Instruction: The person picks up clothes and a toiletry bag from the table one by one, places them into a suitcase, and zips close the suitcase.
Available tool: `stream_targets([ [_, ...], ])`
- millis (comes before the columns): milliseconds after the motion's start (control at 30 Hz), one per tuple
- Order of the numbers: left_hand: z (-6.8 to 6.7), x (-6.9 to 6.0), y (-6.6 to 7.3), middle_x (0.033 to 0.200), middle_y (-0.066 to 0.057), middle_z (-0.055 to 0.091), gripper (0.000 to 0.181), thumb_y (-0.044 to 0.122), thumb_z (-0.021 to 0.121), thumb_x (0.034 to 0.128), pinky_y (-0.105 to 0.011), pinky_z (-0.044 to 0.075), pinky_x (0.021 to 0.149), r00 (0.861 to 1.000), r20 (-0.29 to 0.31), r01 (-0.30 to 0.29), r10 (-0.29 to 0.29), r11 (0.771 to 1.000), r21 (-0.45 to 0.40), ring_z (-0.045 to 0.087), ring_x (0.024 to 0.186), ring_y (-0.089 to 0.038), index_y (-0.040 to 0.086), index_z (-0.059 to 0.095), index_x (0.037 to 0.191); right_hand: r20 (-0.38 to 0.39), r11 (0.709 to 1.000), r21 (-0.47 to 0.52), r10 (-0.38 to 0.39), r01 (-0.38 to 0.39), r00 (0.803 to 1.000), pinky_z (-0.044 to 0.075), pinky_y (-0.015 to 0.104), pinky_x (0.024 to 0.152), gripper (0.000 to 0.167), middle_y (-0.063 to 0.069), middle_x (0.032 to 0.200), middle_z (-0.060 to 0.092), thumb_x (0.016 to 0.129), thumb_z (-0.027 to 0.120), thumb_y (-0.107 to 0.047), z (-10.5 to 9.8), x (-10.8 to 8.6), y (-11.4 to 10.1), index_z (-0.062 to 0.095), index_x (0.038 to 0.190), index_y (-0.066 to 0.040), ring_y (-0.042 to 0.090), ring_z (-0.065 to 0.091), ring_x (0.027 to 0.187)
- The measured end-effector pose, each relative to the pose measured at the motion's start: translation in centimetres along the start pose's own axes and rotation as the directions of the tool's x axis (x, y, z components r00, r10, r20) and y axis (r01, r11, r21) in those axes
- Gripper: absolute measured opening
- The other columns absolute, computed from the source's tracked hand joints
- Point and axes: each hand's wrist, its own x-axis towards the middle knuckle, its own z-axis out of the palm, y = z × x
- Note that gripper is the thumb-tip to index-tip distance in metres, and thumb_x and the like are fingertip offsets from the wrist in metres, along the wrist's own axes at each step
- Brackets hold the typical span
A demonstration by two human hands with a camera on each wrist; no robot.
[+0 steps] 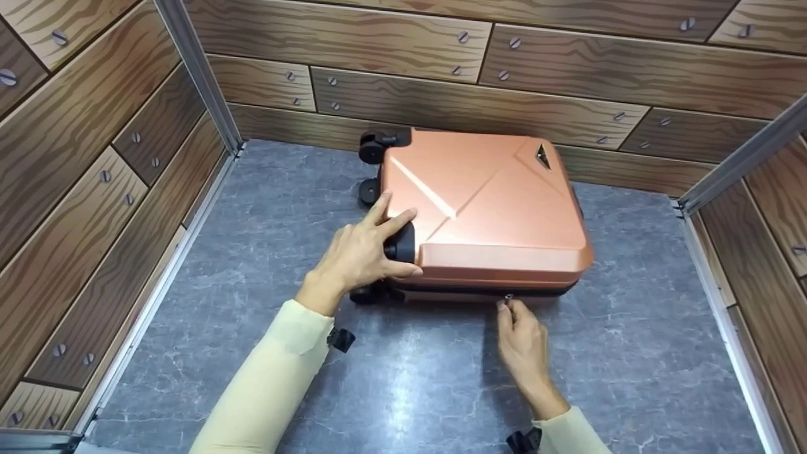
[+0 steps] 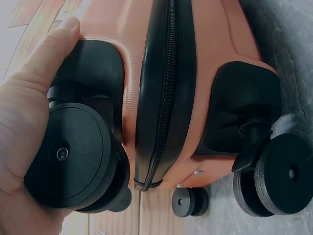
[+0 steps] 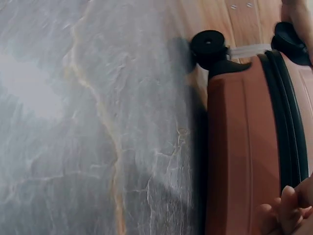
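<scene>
A rose-gold hard-shell suitcase (image 1: 485,195) lies flat on the floor, its black wheels (image 1: 372,150) toward the left. Spread over its near left corner, my left hand (image 1: 356,252) rests with fingers on the top shell and thumb on the near side. The left wrist view shows that hand (image 2: 22,127) beside a black wheel (image 2: 73,156), with the zipper (image 2: 168,73) running between the two shells. At the near side my right hand (image 1: 524,343) pinches a small metal zipper pull (image 1: 509,297). Its fingers (image 3: 289,203) are partly cut off in the right wrist view.
Grey marbled floor (image 1: 265,378) surrounds the suitcase. Wood-patterned walls (image 1: 403,88) stand at the back and both sides, with metal strips (image 1: 208,69) at the corners. The back wall is close behind the suitcase.
</scene>
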Motion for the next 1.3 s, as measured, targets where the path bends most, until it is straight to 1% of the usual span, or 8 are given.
stream_targets([
  [100,0.0,0.0,0.0,0.178,-0.003,0.012,0.106,0.085,0.074,0.0716,-0.051,0.059,0.082,1.000,0.003,0.008,-0.008,1.000,0.004,0.068,0.081,-0.038,0.049,0.033,0.163,-0.059,0.989,-0.031,-0.147,0.145,0.987,0.047,0.058,0.064,0.019,0.017,0.073,0.063,0.100,0.063,-0.009,0.5,-0.1,0.0,0.065,0.082,-0.004,0.043,0.064,0.070],
  [267,0.1,0.1,0.2,0.179,-0.003,0.011,0.106,0.085,0.074,0.0714,-0.052,0.059,0.084,1.000,0.010,0.015,-0.015,1.000,0.006,0.068,0.083,-0.040,0.049,0.033,0.163,-0.124,0.934,-0.088,-0.354,0.345,0.927,0.048,0.054,0.072,0.013,0.018,0.070,0.066,0.094,0.066,-0.002,1.5,-0.5,-0.3,0.066,0.082,0.000,0.038,0.064,0.070],
  [467,0.1,0.1,0.3,0.179,-0.002,0.010,0.106,0.084,0.075,0.0718,-0.053,0.059,0.085,1.000,0.013,0.017,-0.017,1.000,-0.001,0.070,0.089,-0.043,0.050,0.033,0.163,-0.149,0.894,-0.107,-0.447,0.435,0.882,0.048,0.048,0.072,0.014,0.015,0.069,0.068,0.093,0.067,-0.001,2.4,-0.8,-0.9,0.065,0.080,0.000,0.032,0.064,0.068],
  [600,0.1,0.1,0.2,0.179,-0.001,0.010,0.106,0.084,0.076,0.0716,-0.053,0.059,0.086,1.000,0.005,0.019,-0.019,1.000,-0.003,0.070,0.094,-0.044,0.050,0.033,0.162,-0.194,0.902,-0.118,-0.432,0.416,0.881,0.046,0.051,0.074,0.013,0.013,0.074,0.068,0.092,0.071,-0.005,2.5,-0.9,-0.8,0.070,0.081,0.001,0.035,0.063,0.076],
  [767,0.1,0.0,0.1,0.179,-0.002,0.011,0.106,0.084,0.076,0.0715,-0.054,0.059,0.086,1.000,-0.002,0.014,-0.014,1.000,-0.012,0.070,0.094,-0.044,0.049,0.034,0.162,-0.200,0.926,-0.109,-0.376,0.361,0.905,0.044,0.054,0.084,0.012,0.017,0.099,0.067,0.093,0.074,-0.011,2.5,-1.2,-0.9,0.078,0.090,0.000,0.041,0.059,0.096],
  [867,0.1,0.1,0.1,0.179,-0.002,0.012,0.106,0.084,0.076,0.0714,-0.054,0.058,0.087,1.000,0.000,0.013,-0.013,1.000,-0.020,0.070,0.093,-0.045,0.049,0.034,0.162,-0.191,0.928,-0.085,-0.374,0.364,0.908,0.044,0.055,0.089,0.012,0.021,0.107,0.067,0.094,0.073,-0.009,2.5,-1.3,-1.0,0.079,0.092,0.002,0.043,0.057,0.101],
  [1000,0.0,0.0,0.0,0.179,-0.002,0.011,0.106,0.084,0.076,0.0713,-0.055,0.058,0.088,1.000,0.004,0.020,-0.020,1.000,-0.020,0.070,0.095,-0.046,0.050,0.034,0.162,-0.190,0.919,-0.076,-0.395,0.387,0.899,0.045,0.055,0.090,0.011,0.023,0.105,0.068,0.092,0.074,-0.006,2.7,-1.2,-1.4,0.079,0.091,0.004,0.044,0.059,0.100],
  [1300,0.0,0.0,0.3,0.179,-0.002,0.010,0.107,0.085,0.074,0.0714,-0.052,0.059,0.085,1.000,0.006,0.021,-0.021,1.000,-0.004,0.068,0.085,-0.039,0.048,0.033,0.163,-0.095,0.890,-0.129,-0.450,0.437,0.888,0.046,0.045,0.073,0.010,0.013,0.089,0.072,0.092,0.075,-0.007,3.7,-1.6,-3.1,0.079,0.093,0.002,0.033,0.064,0.085],
])
